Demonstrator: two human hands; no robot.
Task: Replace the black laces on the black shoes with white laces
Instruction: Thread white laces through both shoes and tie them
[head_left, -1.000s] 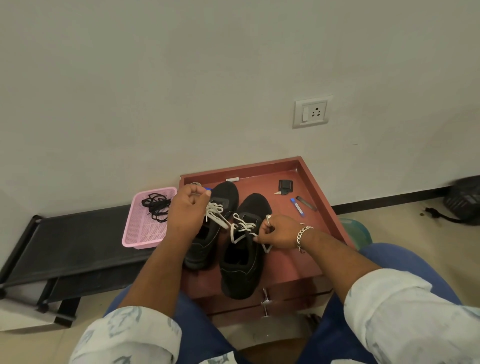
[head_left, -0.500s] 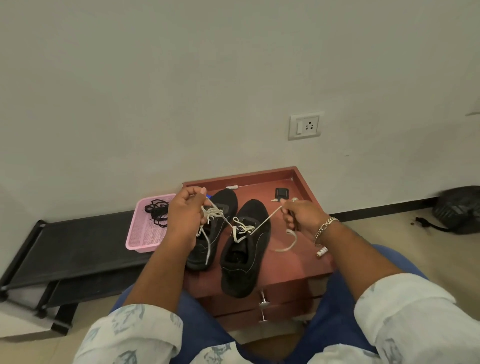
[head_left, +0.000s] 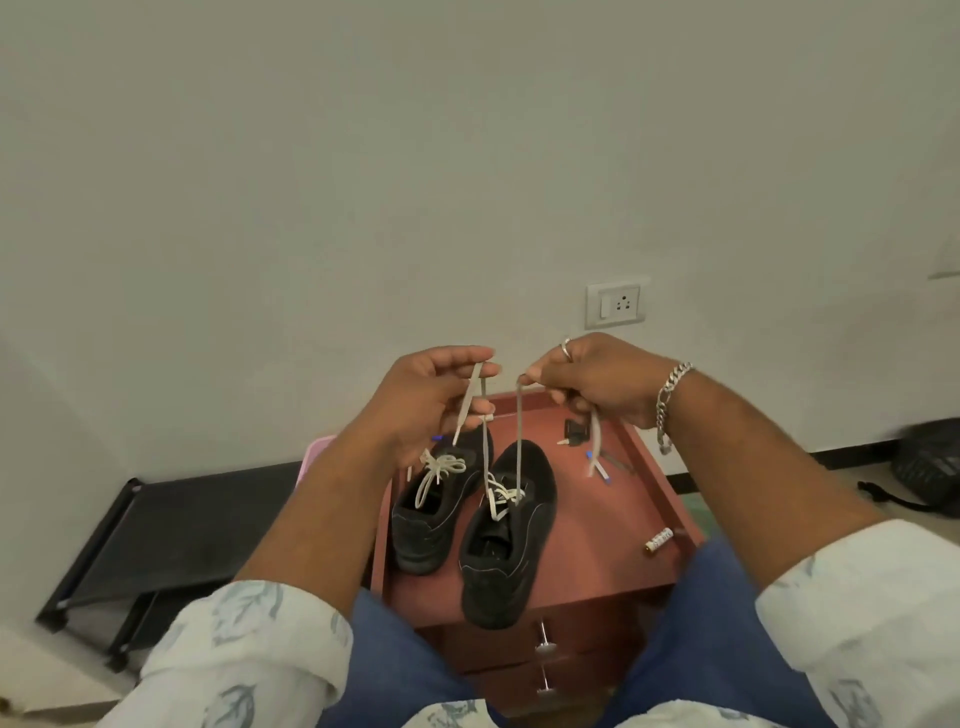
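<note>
Both hands are raised above the counter (head_left: 587, 571) – the left hand (head_left: 426, 400) and right hand (head_left: 597, 379) each pinch one end of the white lace (head_left: 518, 441), probably to even and tighten it on the right shoe (head_left: 506, 535).

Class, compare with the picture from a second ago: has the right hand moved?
Yes. The right hand, pinching a white lace end, has risen from beside the right shoe to just under the wall socket, pulling the lace taut.
</note>
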